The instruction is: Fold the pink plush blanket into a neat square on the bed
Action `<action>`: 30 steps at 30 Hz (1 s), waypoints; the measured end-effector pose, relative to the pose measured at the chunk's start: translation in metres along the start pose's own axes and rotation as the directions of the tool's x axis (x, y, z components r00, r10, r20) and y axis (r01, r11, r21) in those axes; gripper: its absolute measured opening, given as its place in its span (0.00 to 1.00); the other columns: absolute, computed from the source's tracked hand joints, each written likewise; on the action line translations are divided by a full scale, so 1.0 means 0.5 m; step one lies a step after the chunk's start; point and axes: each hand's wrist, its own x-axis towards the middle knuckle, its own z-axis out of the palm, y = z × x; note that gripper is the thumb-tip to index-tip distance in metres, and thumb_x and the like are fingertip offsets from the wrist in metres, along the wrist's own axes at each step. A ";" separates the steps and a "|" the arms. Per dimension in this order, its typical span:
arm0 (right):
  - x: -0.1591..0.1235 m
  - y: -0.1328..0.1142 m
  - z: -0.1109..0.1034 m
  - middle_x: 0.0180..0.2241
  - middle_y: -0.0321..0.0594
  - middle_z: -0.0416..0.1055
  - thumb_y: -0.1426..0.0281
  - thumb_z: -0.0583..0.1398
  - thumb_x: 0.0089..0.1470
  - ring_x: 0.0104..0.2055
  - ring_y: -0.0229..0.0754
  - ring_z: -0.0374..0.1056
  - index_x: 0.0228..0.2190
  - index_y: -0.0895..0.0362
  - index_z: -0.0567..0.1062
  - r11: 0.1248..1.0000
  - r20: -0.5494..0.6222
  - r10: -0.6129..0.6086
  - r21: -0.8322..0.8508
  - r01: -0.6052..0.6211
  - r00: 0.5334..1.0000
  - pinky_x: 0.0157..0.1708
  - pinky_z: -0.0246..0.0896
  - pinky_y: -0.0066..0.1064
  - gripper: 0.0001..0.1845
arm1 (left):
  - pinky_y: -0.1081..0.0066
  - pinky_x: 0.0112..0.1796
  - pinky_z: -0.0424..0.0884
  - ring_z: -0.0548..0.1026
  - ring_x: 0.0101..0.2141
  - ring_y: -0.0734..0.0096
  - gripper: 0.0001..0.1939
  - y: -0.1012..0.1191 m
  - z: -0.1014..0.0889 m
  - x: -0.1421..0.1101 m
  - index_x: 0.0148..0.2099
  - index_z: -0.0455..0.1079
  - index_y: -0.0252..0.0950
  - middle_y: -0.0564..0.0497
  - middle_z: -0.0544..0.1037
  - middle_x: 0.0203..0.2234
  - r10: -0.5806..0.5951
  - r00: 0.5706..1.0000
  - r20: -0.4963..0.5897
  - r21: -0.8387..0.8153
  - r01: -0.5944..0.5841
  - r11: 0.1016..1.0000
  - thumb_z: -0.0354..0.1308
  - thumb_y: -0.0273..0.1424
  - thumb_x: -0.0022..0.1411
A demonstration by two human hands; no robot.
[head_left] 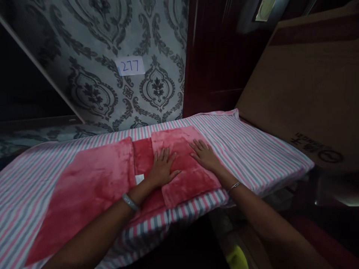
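Note:
A pinkish-red plush cloth (pixel 92 175) lies with both ends folded in toward its middle, leaving a narrow strip of the lower layer between the two flaps. On that strip shows a small white label (pixel 139 179). My left hand (pixel 163 167) rests on the inner edge of the right flap, fingers spread. Farther right, my right hand (pixel 206 155) presses flat on the same flap near its outer fold, fingers stretched out. Neither hand grips anything. Beneath the cloth is a striped sheet (pixel 246 149) in pink, grey and white.
Patterned wallpaper with a paper marked 277 (pixel 130 66) rises behind the striped surface. A large cardboard box (pixel 305 86) leans at the right, beside a dark red door (pixel 215 56). Something yellow (pixel 237 257) lies below the front edge.

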 end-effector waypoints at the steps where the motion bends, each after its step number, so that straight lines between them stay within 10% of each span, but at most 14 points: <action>1: -0.002 0.000 0.003 0.72 0.44 0.45 0.55 0.47 0.69 0.73 0.55 0.41 0.69 0.50 0.54 1.000 -0.014 0.000 -0.002 0.000 1.000 0.65 0.46 0.58 0.31 | 0.39 0.65 0.41 0.40 0.71 0.41 0.41 0.002 0.002 -0.002 0.73 0.49 0.36 0.33 0.45 0.72 0.001 1.000 0.000 0.006 -0.001 1.000 0.50 0.52 0.67; 9: 0.007 0.000 -0.023 0.71 0.44 0.46 0.55 0.48 0.69 0.72 0.57 0.42 0.69 0.48 0.55 0.998 0.074 0.042 0.037 -0.045 0.996 0.64 0.48 0.61 0.31 | 0.40 0.65 0.45 0.44 0.70 0.38 0.42 0.002 -0.048 0.015 0.73 0.49 0.36 0.34 0.48 0.71 -0.057 0.988 0.140 -0.077 0.069 0.995 0.51 0.53 0.66; 12: -0.025 -0.012 -0.017 0.71 0.46 0.48 0.53 0.48 0.68 0.72 0.60 0.42 0.68 0.47 0.56 0.998 -0.004 0.043 0.050 -0.042 0.999 0.62 0.50 0.64 0.31 | 0.39 0.65 0.45 0.45 0.70 0.40 0.40 0.022 -0.062 -0.023 0.73 0.51 0.41 0.37 0.50 0.71 -0.007 0.999 0.035 -0.121 0.011 0.993 0.54 0.52 0.65; 24: -0.121 -0.050 0.029 0.68 0.46 0.56 0.54 0.52 0.66 0.69 0.58 0.51 0.63 0.49 0.66 0.982 -0.195 -0.042 0.174 0.077 0.980 0.64 0.48 0.62 0.28 | 0.38 0.65 0.46 0.47 0.70 0.45 0.31 0.047 -0.017 -0.105 0.69 0.59 0.44 0.41 0.54 0.70 0.076 0.995 0.059 -0.293 -0.056 0.955 0.52 0.48 0.68; 30: -0.177 -0.021 0.007 0.57 0.49 0.72 0.57 0.51 0.67 0.61 0.52 0.66 0.54 0.53 0.76 0.851 -0.347 -0.044 0.479 0.217 0.937 0.61 0.59 0.53 0.24 | 0.51 0.55 0.68 0.71 0.55 0.54 0.18 0.049 -0.024 -0.189 0.56 0.73 0.39 0.41 0.74 0.54 -0.052 0.961 -0.272 -0.439 -0.076 0.895 0.53 0.38 0.68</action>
